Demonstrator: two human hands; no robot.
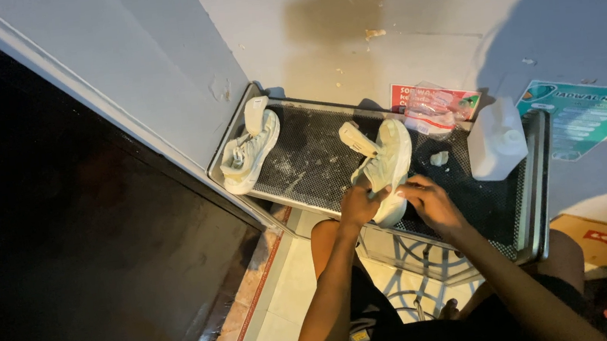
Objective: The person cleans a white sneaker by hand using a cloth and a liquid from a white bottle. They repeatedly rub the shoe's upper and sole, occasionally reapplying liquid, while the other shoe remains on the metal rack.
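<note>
My left hand (359, 206) has its fingers closed on the pale sneaker (387, 165) standing on the mesh counter (318, 161); my right hand (429, 202) pinches its side, fingers curled. I judge I'm working at it; next calls for steady holding. Its twin sneaker (248, 154) leans far left.

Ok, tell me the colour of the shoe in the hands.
Pale off-white shoe, seen in the head view, held by left hand and right hand.
</note>
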